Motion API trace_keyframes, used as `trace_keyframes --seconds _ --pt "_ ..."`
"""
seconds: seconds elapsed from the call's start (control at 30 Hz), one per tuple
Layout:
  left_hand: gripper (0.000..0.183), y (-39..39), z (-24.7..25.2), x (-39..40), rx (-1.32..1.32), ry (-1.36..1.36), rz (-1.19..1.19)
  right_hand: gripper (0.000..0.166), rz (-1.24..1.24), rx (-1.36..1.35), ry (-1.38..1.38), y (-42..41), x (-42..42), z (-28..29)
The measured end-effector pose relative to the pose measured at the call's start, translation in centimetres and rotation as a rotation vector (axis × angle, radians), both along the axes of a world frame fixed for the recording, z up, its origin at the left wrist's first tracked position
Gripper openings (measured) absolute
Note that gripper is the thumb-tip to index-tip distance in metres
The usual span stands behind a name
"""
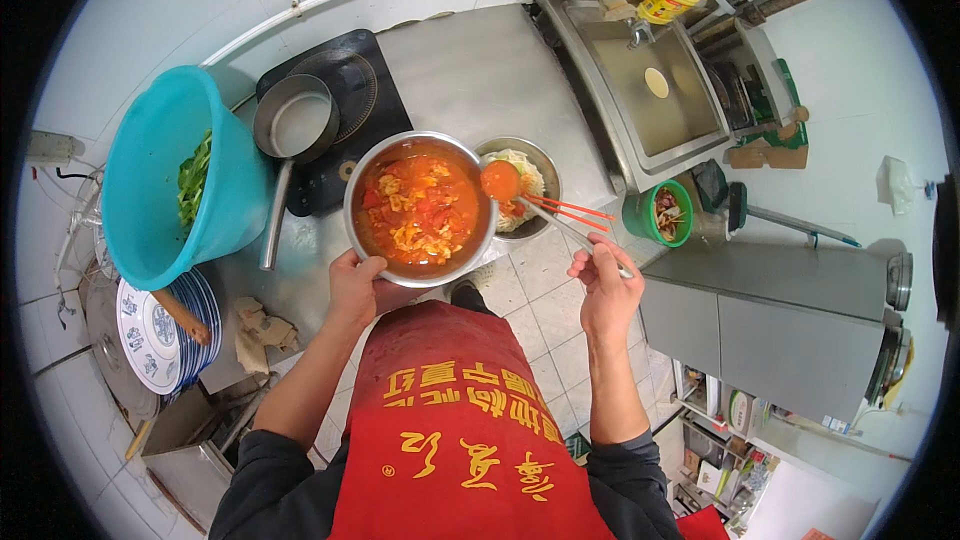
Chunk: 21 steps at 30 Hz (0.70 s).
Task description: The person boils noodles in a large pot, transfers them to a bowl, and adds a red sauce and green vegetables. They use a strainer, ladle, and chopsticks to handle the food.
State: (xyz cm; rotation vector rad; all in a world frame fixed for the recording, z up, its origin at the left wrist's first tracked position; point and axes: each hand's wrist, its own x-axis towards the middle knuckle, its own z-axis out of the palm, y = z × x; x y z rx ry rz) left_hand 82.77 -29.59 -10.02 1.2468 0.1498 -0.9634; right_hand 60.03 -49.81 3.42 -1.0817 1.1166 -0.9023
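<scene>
My left hand (354, 286) grips the near-left rim of a steel bowl (351, 219) with the thumb over the edge. Tomato and egg in red sauce (420, 210) fills much of that bowl. In my right hand (611, 277) is the metal handle of a ladle (500, 181), its cup full of red sauce. The ladle's cup is above a smaller steel bowl (553, 174) of pale noodles (525, 161), between the two bowls' rims. Red sauce shows on the noodles. A pair of red chopsticks (574, 210) sticks out of the noodle bowl to the right.
A saucepan (296, 116) rests on the black induction cooker (375, 94), handle towards me. Left of it stands a turquoise tub (240, 180) holding leafy greens. Stacked plates (165, 330) lean nearby. At right are a sink (637, 90) with water, a green bin (637, 214) and a grey cabinet (765, 315).
</scene>
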Motion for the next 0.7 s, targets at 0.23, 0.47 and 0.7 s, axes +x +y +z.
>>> trace_keyframes --seconds 0.23,0.47,0.7 --pt "0.02 1.8 1.3 -0.2 0.04 0.025 -0.007 0.021 0.21 -0.543 0.538 -1.3 -0.9 -5.7" --pt "0.024 3.0 0.4 -0.9 0.035 0.109 0.007 0.021 0.303 -0.902 0.691 0.2 -2.5 -5.0" --pt "0.024 2.8 -1.0 -1.6 0.071 0.107 -0.009 0.021 0.455 -0.65 0.46 5.4 -0.2 -2.8"
